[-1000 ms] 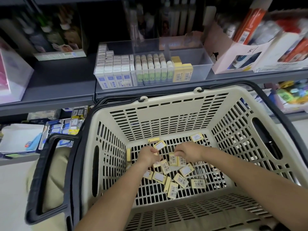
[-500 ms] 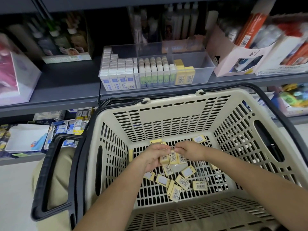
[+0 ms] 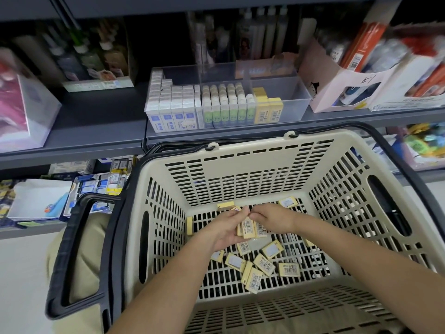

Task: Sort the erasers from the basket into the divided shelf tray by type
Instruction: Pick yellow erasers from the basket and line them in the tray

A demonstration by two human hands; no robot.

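Left hand [image 3: 225,229] cups yellow erasers [image 3: 248,228]; right hand [image 3: 271,216] apparently pinches them.

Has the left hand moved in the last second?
Yes. Against the basket, the left hand shifted right, meeting the right hand, and grips stacked erasers.

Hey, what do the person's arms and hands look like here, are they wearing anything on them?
The left forearm and right forearm are bare as far as the frame shows, with no sleeves in view. The left hand and right hand are ungloved; no ring, watch or bracelet is visible.
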